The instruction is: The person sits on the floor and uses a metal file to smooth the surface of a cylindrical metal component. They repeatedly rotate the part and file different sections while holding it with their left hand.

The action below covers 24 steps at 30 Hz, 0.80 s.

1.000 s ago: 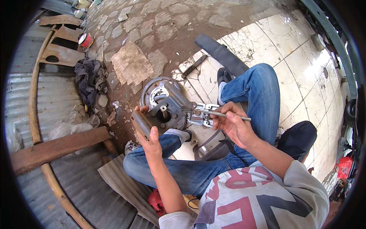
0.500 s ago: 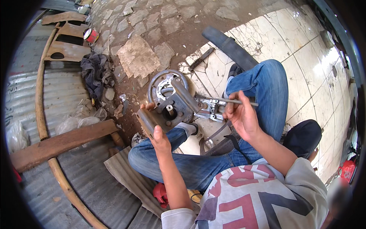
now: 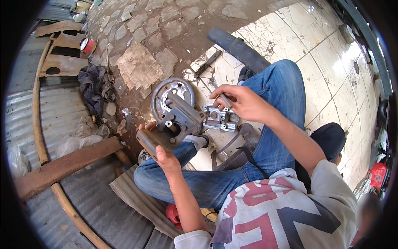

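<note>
My left hand grips one end of a heavy brown metal bracket, thumb on the near side and fingertips showing over the far edge. The bracket is tilted; bolts sit around its round opening, and a shiny shaft end stands in that opening. To the right of the bracket, my right hand is closed round a thin grey metal rod. The rod is apart from the bracket, and the hand hides part of it. Under that hand lies a silver cast-metal part with square recesses.
Beyond the bracket lies a round metal wheel. A wire brush and a thick black rubber strip are on the cracked tiles. A dark cloth, a red can and a wooden plank are at left.
My right hand has moved left and up, turning so the rod points down toward me instead of lying sideways. The view has shifted slightly; my left hand keeps its grip on the bracket.
</note>
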Available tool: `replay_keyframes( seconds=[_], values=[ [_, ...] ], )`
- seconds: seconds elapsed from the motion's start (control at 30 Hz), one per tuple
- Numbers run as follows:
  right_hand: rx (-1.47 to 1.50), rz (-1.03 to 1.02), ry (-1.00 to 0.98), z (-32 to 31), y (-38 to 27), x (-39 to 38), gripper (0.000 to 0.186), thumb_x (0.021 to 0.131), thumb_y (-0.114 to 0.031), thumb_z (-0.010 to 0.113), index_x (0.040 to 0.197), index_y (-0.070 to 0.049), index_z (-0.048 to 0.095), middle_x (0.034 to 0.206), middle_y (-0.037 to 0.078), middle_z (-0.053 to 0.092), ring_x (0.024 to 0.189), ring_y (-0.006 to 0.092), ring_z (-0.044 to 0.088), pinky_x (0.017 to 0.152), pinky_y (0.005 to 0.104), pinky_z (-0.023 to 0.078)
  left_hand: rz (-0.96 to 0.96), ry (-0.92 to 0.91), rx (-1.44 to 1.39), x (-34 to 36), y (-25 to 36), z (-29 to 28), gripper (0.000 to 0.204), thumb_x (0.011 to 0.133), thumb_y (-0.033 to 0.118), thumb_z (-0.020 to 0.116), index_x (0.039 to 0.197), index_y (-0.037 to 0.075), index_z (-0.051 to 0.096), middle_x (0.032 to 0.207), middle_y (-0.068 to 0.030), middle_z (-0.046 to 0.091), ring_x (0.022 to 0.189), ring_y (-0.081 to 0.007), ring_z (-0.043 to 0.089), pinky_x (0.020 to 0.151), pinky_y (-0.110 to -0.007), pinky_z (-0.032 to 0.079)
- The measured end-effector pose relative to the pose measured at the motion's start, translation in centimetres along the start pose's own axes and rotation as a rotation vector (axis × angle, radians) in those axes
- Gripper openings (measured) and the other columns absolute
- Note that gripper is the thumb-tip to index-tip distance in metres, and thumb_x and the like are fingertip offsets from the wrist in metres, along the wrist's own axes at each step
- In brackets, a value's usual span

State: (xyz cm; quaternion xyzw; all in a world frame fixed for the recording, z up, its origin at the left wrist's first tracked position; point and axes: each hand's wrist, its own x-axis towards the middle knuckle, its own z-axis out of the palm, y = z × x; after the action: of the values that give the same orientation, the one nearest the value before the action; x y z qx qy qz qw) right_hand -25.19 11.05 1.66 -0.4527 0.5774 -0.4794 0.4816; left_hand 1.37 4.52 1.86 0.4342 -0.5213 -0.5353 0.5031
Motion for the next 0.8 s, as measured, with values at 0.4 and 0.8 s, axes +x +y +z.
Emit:
replay_keyframes(
  seconds=[0.4,0.8],
  values=[
    [-0.674,0.054,-0.188,1.3,3.9,5.5,0.032,0.097,-0.036,0.060,0.106,-0.007,0.073,0.085,0.023,0.069,0.080,0.0419,0.067,0.072,0.0501,0.051,0.022,0.057,-0.061,-0.9,0.9,1.8,0.082,0.084,0.046,0.049,0.152,0.004,0.032,0.145,-0.0170,0.046,0.136,-0.0304,0.043,0.114,-0.044,0.033],
    [-0.669,0.152,0.053,3.8,13.7,7.6,0.033,0.096,-0.030,0.060,0.118,-0.007,0.068,0.106,0.022,0.070,0.100,0.0387,0.067,0.088,0.0480,0.053,0.134,0.220,-0.039,-0.8,-0.7,0.9,0.081,0.088,0.053,0.040,0.149,-0.001,0.036,0.139,-0.0207,0.049,0.131,-0.0342,0.046,0.112,-0.047,0.035]
  ],
)
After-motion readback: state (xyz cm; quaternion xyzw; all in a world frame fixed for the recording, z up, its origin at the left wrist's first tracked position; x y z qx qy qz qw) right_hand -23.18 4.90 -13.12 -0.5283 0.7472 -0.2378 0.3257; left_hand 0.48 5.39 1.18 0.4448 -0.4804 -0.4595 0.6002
